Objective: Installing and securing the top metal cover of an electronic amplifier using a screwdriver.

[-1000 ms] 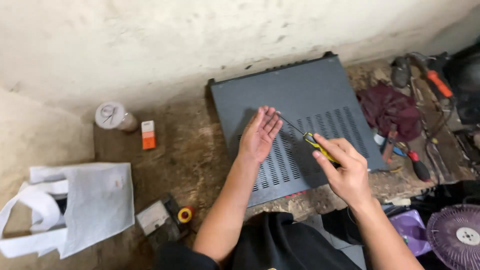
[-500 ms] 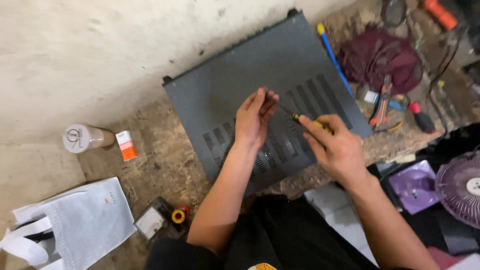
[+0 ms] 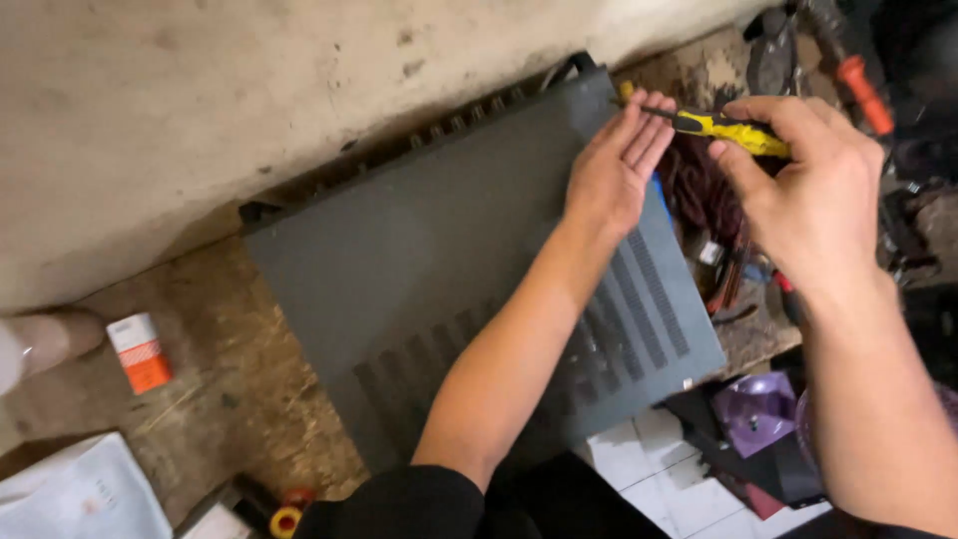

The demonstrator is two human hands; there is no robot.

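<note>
A dark grey metal equipment case [image 3: 439, 260] with vent slots lies flat on a worn wooden bench against a pale wall. My left hand [image 3: 614, 170] rests at the case's right edge, fingers together, touching the shaft of a screwdriver. My right hand [image 3: 803, 185] grips the yellow and black screwdriver [image 3: 723, 126] by its handle, held roughly level with the tip pointing left toward the case's far right edge. The tip itself is hidden behind my left fingers.
A dark red cloth [image 3: 699, 190] and several tools lie right of the case. An orange-handled tool [image 3: 860, 90] sits at the top right. A small orange and white box [image 3: 140, 351] is at left, a white bag [image 3: 80, 494] at bottom left, a purple object [image 3: 753, 409] below.
The view has swung closer and the case now fills the middle. Both hands moved from the vent slots up to the case's far right edge, the screwdriver still in my right hand.
</note>
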